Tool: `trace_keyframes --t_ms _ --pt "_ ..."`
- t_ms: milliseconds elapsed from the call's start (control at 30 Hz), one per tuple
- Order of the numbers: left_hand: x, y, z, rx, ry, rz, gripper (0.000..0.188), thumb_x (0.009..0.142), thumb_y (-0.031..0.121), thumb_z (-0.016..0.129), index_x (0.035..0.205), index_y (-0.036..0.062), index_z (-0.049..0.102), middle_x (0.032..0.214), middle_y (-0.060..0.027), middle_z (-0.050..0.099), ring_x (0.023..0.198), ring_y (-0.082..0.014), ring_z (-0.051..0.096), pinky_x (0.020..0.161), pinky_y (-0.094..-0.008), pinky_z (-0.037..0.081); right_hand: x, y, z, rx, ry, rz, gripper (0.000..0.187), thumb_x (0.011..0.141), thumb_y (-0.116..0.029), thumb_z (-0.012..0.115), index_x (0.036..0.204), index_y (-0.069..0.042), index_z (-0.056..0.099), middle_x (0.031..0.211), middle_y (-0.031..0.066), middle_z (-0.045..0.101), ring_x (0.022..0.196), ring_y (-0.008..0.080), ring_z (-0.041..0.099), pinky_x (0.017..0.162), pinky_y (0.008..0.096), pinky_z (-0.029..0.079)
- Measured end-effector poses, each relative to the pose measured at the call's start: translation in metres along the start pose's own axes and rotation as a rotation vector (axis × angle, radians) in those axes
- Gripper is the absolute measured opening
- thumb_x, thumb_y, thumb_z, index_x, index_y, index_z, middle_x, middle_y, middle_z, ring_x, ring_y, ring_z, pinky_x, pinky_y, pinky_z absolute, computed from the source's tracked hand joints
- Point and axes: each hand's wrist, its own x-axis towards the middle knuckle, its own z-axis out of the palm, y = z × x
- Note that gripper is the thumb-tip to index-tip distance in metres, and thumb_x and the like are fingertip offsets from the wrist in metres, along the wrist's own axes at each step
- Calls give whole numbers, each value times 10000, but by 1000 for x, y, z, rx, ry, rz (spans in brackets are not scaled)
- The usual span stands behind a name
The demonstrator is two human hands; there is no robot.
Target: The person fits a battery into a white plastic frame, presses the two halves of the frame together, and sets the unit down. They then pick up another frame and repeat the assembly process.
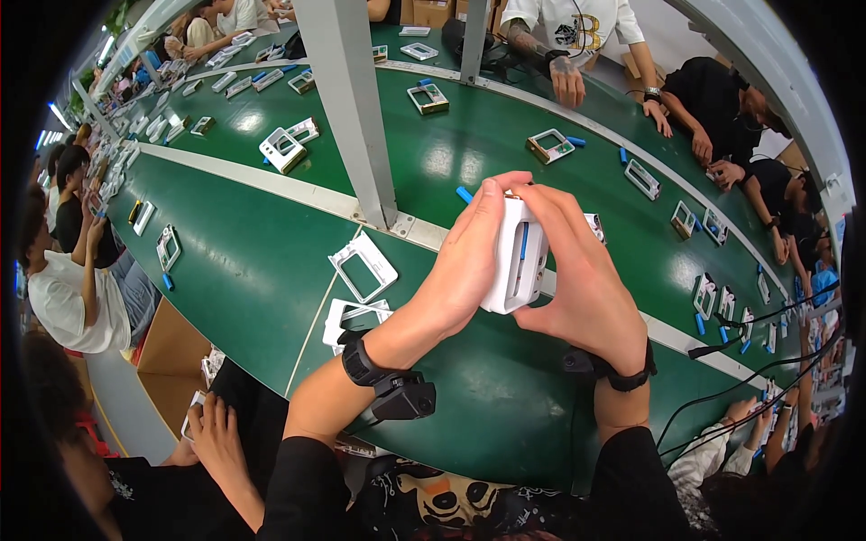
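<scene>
My left hand (469,248) and my right hand (582,270) are both closed around a white plastic housing (501,293), held up above the green work surface. It is tilted on edge, and a blue strip shows through its long opening. My left palm presses one side, while the right fingers and thumb grip the opposite side and lower end. Beside my left forearm lie an open white frame (383,263) and a second white frame (336,317). The end of a blue cylinder (465,194) shows past my left hand. Part of another housing (594,225) is behind my right hand.
A grey metal post (347,108) rises beyond my left hand. Green conveyor belt (433,144) across the divider carries several housings with blue cylinders. Co-workers sit around; one person's hand (216,442) holds a white part at lower left. Black cables (722,388) hang at right.
</scene>
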Motion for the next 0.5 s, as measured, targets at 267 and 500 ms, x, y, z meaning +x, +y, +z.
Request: trace_keyframes --t_ms 267,500 --pt "-3 7 4 -64 12 11 591 1060 537 207 1407 93 386 1111 -96 571 955 -162 594 799 -303 517 1 -2 -1 -28 34 -34 967 511 36 766 1408 -95 428 1388 125 456 1188 324 531 869 364 511" --pt "0 4 3 -33 0 69 567 1054 532 278 1387 80 354 1104 -107 561 959 -163 593 765 -304 517 1 -8 -6 -22 30 -19 948 523 36 777 1393 -100 428 1383 121 448 1158 319 537 861 367 513"
